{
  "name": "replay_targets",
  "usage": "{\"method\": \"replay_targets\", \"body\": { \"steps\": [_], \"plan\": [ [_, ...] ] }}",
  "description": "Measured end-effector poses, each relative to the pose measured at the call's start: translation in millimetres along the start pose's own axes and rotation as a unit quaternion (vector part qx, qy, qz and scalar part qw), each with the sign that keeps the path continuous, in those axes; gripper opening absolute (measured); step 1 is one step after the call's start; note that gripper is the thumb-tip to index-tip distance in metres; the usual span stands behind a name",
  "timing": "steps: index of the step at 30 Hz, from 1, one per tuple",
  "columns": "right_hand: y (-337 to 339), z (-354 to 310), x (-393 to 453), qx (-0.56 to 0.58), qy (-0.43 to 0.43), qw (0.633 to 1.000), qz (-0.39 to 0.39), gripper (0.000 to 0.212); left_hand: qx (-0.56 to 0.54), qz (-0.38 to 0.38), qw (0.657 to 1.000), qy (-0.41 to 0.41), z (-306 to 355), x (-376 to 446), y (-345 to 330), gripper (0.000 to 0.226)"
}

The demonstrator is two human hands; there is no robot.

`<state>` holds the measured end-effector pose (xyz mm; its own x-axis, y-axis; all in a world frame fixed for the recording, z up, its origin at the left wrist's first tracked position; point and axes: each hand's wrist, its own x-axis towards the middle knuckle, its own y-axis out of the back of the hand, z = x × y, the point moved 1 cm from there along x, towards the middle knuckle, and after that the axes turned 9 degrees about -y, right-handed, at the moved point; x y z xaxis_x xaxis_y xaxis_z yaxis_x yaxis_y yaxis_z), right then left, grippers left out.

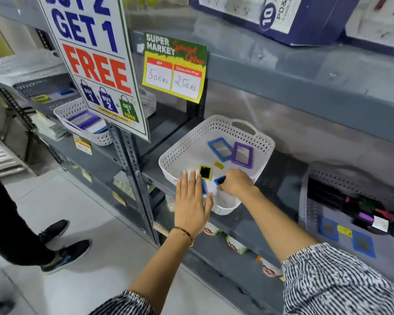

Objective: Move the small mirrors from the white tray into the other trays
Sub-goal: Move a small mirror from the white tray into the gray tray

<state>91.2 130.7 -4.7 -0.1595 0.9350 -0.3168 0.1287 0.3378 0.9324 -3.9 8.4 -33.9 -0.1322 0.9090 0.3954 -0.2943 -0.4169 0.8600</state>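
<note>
A white perforated tray (255, 137) sits on the grey shelf. At its back lie a blue-framed mirror (220, 148) and a purple-framed mirror (242, 155). Nearer the front lie a small yellow-framed mirror (205, 171) and a yellow tag (219, 165). My right hand (236, 181) is inside the tray, fingers closed on a small blue-framed mirror (220, 179). My left hand (192, 201) lies flat and spread over the tray's front rim, partly covering another blue-framed mirror (204, 185).
A grey tray (314, 201) to the right holds blue-framed mirrors (363, 243) and other items. Another white tray (71, 110) with purple and blue mirrors stands at left behind a hanging promo sign (96, 60). A person's legs (21, 235) stand on the floor at left.
</note>
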Motion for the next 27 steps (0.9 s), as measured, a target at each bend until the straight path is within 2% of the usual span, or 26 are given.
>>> {"method": "replay_targets", "body": {
  "steps": [4,11,16,20,25,27],
  "plan": [
    [-0.4,1.3,3.8,-0.008,0.021,1.0,-0.01,0.033,0.011,-0.009,1.0,0.006,2.6,1.0,0.2,0.07],
    [3.5,4.8,2.4,0.001,0.04,0.999,-0.001,0.031,0.053,-0.008,0.999,0.009,8.5,6.2,-1.8,0.057],
    [23.1,16.4,-9.9,0.083,0.094,0.99,0.071,0.026,0.05,0.003,0.999,-0.008,26.5,16.5,-0.1,0.064],
    [49.1,51.2,-29.9,0.156,0.09,0.978,0.106,0.021,0.022,0.005,0.999,-0.049,55.1,25.2,-4.9,0.071],
    [70.5,122.8,-56.8,0.161,0.037,0.973,0.162,0.051,0.005,-0.002,0.997,-0.079,85.4,19.3,-20.0,0.068],
    [70.6,154.8,-65.4,0.16,0.005,0.974,0.161,0.053,0.005,-0.015,0.997,-0.08,88.9,12.5,-26.1,0.062]
  ]
}}
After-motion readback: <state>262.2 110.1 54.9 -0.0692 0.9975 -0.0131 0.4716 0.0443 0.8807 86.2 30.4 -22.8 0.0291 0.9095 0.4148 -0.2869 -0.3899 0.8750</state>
